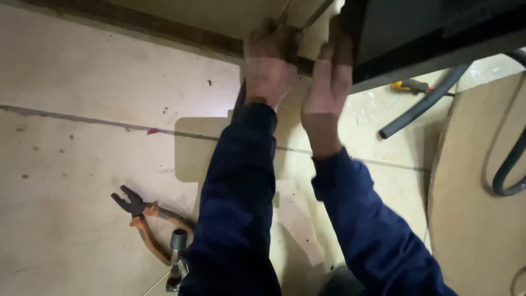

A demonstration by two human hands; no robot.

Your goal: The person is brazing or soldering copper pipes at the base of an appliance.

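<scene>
We see both hands raised to the lower edge of a dark panel (438, 27) that fills the upper right of the view. The right hand (329, 82) lies flat against the panel's left edge, fingers stretched upward and pressed to it, not curled around anything we can make out. The left hand (269, 68) sits just beside it, near the dark strip (164, 30) where the floor meets the wall; its fingers are bent at the top, but blur keeps us from telling whether they grip something. The two hands are close together without touching. Both arms wear dark blue sleeves (241, 208).

On the pale tiled floor (82, 82), orange-handled pliers (145, 216) lie to the lower left, jaws apart, with a small metal tool (176, 257) just beside them. To the right, a grey hose (422, 104) runs across the floor near a yellow-handled tool (408, 85), and a sheet of cardboard (482, 208) covers the right edge.
</scene>
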